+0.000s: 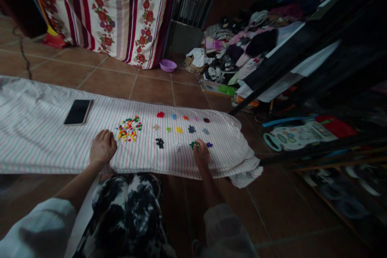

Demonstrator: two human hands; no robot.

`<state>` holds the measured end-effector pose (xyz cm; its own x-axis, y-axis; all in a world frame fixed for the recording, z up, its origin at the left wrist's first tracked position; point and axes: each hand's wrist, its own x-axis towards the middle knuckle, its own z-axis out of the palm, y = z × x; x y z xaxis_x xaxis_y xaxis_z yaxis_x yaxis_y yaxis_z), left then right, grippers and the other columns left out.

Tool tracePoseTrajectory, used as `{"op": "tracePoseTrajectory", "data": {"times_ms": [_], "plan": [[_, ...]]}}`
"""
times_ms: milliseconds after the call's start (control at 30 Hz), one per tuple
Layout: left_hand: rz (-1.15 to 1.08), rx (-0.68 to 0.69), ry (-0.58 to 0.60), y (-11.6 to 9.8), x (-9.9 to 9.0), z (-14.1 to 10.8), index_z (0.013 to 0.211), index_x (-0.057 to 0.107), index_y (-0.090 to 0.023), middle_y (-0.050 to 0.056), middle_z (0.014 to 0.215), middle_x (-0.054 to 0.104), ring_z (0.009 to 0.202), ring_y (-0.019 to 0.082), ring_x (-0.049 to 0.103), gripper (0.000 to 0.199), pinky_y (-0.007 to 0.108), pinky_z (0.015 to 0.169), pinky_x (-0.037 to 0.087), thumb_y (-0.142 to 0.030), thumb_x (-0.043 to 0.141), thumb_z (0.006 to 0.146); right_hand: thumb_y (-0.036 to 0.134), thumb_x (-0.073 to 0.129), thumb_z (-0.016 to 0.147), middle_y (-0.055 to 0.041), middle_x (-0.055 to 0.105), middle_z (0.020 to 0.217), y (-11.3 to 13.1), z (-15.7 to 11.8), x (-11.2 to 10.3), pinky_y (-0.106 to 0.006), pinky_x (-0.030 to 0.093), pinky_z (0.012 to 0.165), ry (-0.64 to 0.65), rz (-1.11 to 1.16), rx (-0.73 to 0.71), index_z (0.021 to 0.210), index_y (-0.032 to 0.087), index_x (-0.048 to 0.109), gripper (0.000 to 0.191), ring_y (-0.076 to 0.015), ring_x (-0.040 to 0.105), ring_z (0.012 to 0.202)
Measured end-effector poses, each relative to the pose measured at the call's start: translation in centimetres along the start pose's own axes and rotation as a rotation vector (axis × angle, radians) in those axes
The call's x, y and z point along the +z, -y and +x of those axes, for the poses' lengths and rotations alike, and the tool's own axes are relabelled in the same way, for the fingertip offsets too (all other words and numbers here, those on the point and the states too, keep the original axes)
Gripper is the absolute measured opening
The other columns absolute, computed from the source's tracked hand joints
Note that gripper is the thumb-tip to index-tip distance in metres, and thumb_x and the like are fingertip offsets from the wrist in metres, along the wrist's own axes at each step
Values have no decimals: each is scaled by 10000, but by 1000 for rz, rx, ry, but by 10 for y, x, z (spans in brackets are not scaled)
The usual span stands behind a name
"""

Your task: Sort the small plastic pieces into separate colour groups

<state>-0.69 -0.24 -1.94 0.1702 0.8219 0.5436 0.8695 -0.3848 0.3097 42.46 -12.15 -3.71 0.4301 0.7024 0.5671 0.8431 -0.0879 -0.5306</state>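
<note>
My right hand (201,154) reaches down to a small pile of dark green pieces (193,144), its thumb and fingers pinched at the pile. Whatever is between the fingertips is too small to make out. On the striped cloth, my left hand (103,146) rests palm down with its fingers curled in, just left of a mixed heap of tiny coloured pieces (129,130). Sorted piles lie in rows to the right, among them red (160,115), yellow (179,130), black (160,143), white (177,146) and purple (209,144) ones.
A phone (78,112) lies left of the mixed heap on the striped cloth (39,129). Past the cloth's right end stands a dark metal frame (242,107). A purple basin (168,65) and heaped clothes (236,44) are on the floor beyond.
</note>
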Motion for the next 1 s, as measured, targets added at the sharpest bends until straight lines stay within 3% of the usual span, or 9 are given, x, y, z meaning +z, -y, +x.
{"op": "tracePoseTrajectory", "data": {"times_ms": [300, 600, 833, 1000], "plan": [[17, 42, 6, 2, -1, 2, 975, 594, -128, 190, 1082, 639, 1127, 312, 561, 235, 490, 999, 446, -220, 424, 841, 302, 458, 881, -127, 691, 1026, 5, 1, 4, -445, 481, 933, 127, 14, -182, 961, 180, 668, 255, -244, 606, 1017], [45, 16, 9, -1, -1, 1, 1006, 590, -125, 189, 1127, 632, 1160, 315, 553, 247, 491, 1001, 451, -224, 420, 857, 266, 404, 924, -111, 675, 985, 8, -1, 5, -418, 472, 907, 70, -10, -152, 909, 186, 654, 263, -226, 589, 984], [15, 0, 8, -2, -2, 1, 1000, 589, -139, 181, 1117, 635, 1166, 317, 546, 246, 505, 1006, 443, -225, 417, 848, 269, 399, 929, -100, 665, 1007, 10, 1, 2, -402, 444, 923, 157, -45, -161, 968, 182, 677, 294, -220, 572, 1008], [-6, -33, 14, -3, -1, 1, 1014, 589, -142, 184, 1128, 632, 1179, 325, 530, 259, 518, 1007, 432, -229, 421, 837, 286, 393, 943, -98, 666, 977, 11, 0, 2, -389, 443, 896, 143, -48, -143, 951, 177, 688, 314, -216, 572, 981]]}}
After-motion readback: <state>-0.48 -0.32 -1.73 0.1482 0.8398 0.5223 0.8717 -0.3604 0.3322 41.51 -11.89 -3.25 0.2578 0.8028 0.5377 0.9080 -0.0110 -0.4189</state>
